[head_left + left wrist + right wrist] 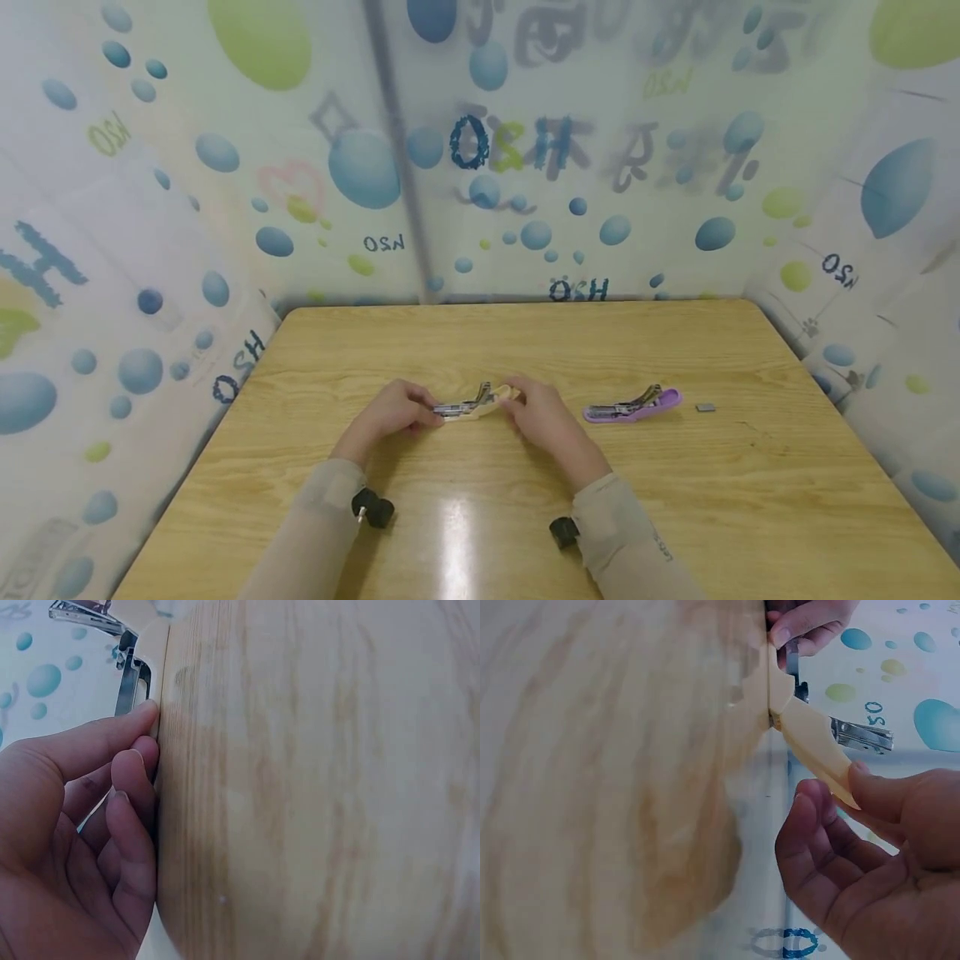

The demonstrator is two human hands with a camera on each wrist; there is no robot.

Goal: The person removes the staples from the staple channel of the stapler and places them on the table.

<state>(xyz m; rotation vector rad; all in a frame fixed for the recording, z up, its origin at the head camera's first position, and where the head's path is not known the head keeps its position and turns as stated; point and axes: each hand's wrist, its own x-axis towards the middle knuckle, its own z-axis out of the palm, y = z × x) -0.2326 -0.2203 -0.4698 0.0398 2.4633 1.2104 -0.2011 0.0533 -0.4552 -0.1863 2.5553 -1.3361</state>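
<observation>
A cream-yellow stapler (491, 406) lies opened out on the table between the two hands, its metal magazine and follower exposed. My left hand (396, 411) pinches its base end between thumb and fingers, low against the tabletop. At the other end, my right hand (546, 418) grips the tip of the raised cover (810, 742), thumb on one side and fingers on the other. In the right wrist view the cover slants up from the hinge, and a metal arm sticks out beside it.
To the right lies a purple stapler (666, 404), also opened out with its metal parts showing. Beyond it sits a small grey strip of staples (705, 407). The wooden table (465, 342) is bordered by printed curtains (637, 192) at the back and sides.
</observation>
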